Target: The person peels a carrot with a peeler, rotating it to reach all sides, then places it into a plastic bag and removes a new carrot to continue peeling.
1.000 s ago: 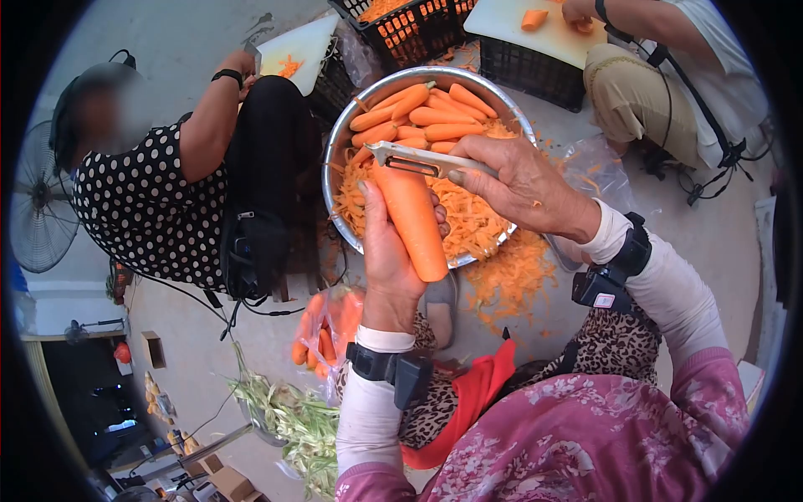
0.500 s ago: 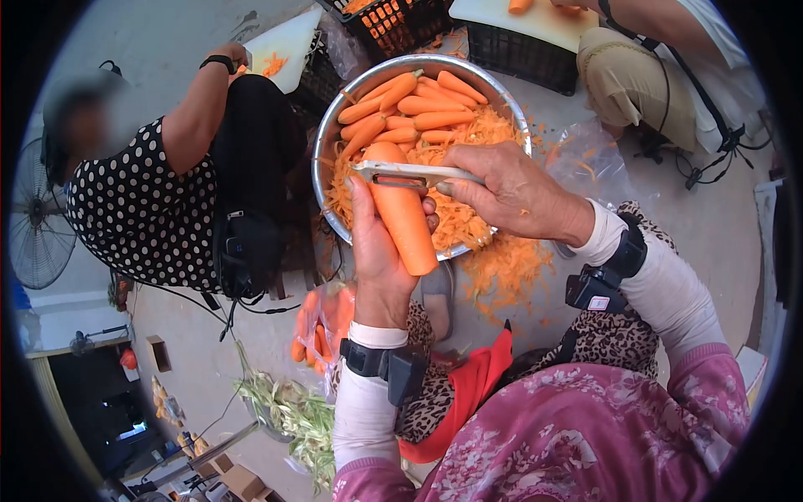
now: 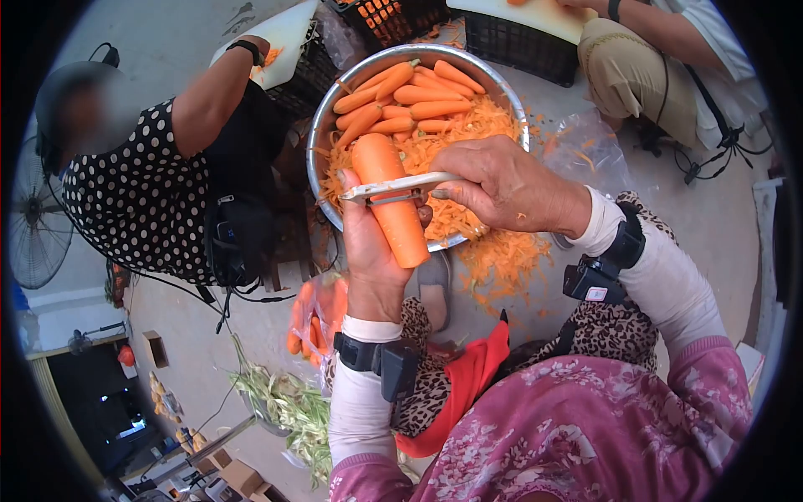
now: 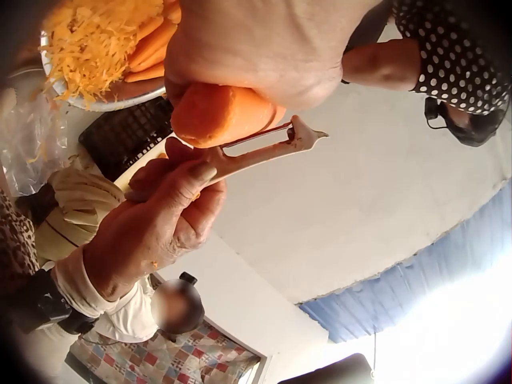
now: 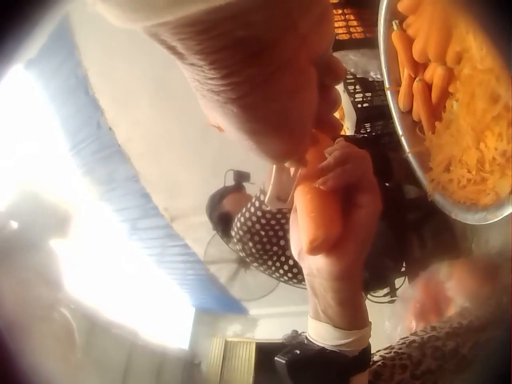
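Observation:
In the head view the left hand (image 3: 368,251) grips a thick carrot (image 3: 401,230) from below, thumb on one side and fingertips on the other. Across the carrot's middle lies a pale peeler (image 3: 397,186), its handle pinched by the right hand (image 3: 510,186). The left wrist view shows the peeler (image 4: 260,154) with its blade against the carrot (image 4: 210,116). Behind the hands is a metal basin (image 3: 316,159) holding whole carrots (image 3: 435,109) and orange shreds (image 3: 489,125). In the right wrist view the left hand (image 5: 352,208) wraps the carrot (image 5: 318,220).
Two other people sit at cutting boards (image 3: 288,42) on black crates (image 3: 514,50). Shreds lie on the floor (image 3: 506,259) beside the basin. A bag of carrots (image 3: 318,318) and a heap of pale green husks or leaves (image 3: 288,402) are at the left, a plastic bag (image 3: 590,151) at the right.
The peeler has moved from the carrot's far end down to its middle. Both hands and the carrot have shifted slightly left in the head view, and the basin appears higher and further left.

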Tool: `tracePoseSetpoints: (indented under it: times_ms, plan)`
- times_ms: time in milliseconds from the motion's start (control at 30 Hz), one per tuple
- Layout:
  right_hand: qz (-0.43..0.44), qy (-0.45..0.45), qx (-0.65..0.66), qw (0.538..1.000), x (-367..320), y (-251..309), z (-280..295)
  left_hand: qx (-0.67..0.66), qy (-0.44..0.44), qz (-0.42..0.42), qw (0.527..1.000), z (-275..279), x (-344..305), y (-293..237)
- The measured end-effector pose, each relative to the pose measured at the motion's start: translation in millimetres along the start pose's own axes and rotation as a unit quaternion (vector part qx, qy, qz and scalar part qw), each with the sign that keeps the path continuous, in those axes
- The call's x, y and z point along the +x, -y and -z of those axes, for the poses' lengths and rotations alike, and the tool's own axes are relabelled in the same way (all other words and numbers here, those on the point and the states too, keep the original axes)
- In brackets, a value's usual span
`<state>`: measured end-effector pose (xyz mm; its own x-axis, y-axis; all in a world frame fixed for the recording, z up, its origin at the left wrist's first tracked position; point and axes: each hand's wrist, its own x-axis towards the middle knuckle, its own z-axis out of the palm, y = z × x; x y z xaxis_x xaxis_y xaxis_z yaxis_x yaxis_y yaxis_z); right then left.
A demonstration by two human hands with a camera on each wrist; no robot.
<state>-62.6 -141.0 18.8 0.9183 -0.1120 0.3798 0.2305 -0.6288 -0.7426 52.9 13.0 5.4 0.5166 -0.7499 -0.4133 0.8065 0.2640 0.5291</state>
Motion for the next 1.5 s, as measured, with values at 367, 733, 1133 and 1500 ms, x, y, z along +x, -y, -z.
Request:
tracePoseSetpoints:
  times_ms: [367, 733, 1133, 1500]
  plan:
    - [0.007, -0.047, -0.092, 0.995, 4.4, -11.5, 4.1, -0.021, 0.047, 0.058, 0.997, 2.3, 8.1, 1.6]
    - [-0.153, -0.016, -0.202, 0.967, 4.3, -61.8, 22.0, 0.033, 0.131, 0.082, 0.987, -10.5, -6.0, 9.2]
    - [-0.06, -0.051, -0.011, 0.997, 2.6, -5.6, 9.3, -0.01, 0.005, 0.009, 1.0, -3.1, 4.4, 4.4]
    - [-0.009, -0.022, -0.077, 0.997, 0.6, -14.8, 0.8, -0.057, 0.042, 0.067, 0.995, 2.6, 4.9, 3.9]
